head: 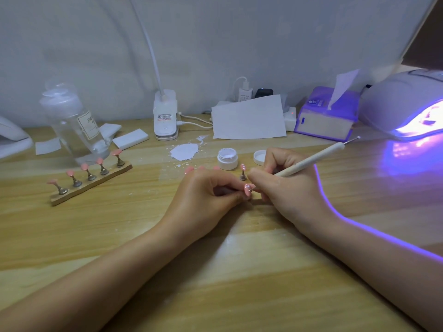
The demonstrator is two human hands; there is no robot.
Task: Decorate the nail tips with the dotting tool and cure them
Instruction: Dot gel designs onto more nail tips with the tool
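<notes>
My left hand (211,190) pinches a pink nail tip (248,188) on its small stand, low over the table's middle. My right hand (285,185) grips the cream dotting tool (311,160) like a pen, its lower point touching that tip, where white dots show. Just behind stands another pink tip on a metal stand (243,172), also dotted. A wooden holder (91,185) at the left carries several plain pink tips. An open white gel pot (227,158) and its lid (259,157) sit beyond my hands. The curing lamp (402,104) glows violet at the far right.
A clear pump bottle (72,125) stands behind the wooden holder, with white pads beside it. A white smear (184,151) marks the table. A clip lamp base (165,116), a white sheet (248,118), chargers and a tissue box (327,116) line the back wall.
</notes>
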